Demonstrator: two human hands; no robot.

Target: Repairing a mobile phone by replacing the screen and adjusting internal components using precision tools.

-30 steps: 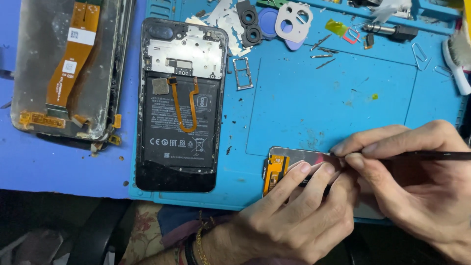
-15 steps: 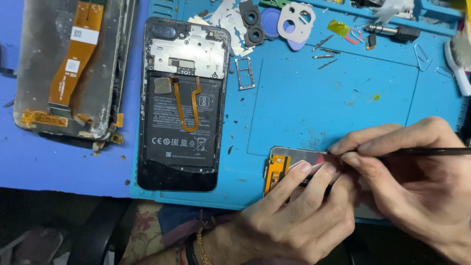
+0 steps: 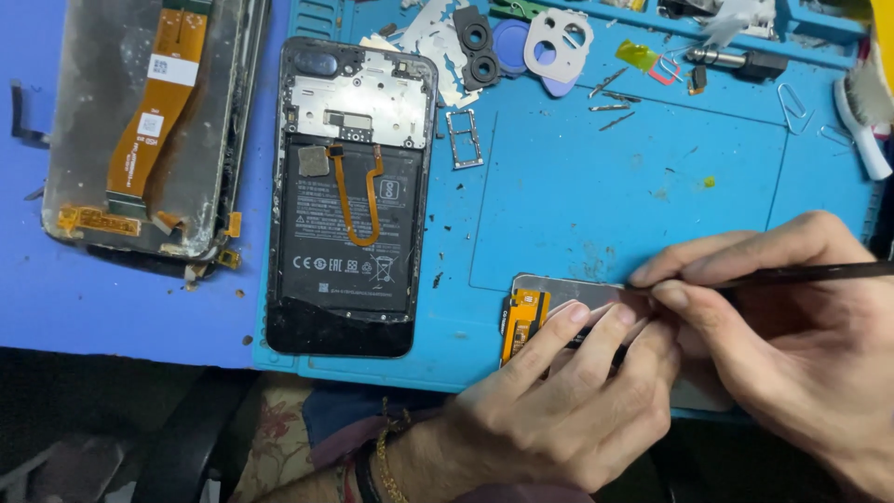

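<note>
tool (image 3: 810, 273) lengthwise left-right, tip left

Both hands' fingers (image 3: 596, 321) cover most of the small panel (image 3: 559, 291); slim tool's (image 3: 810, 273) tip probably hidden, handle cut off at right edge.

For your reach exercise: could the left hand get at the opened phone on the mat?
Probably yes: the opened phone lies uncovered just left of the left hand, bare mat between, though that hand now presses the small panel.
</note>
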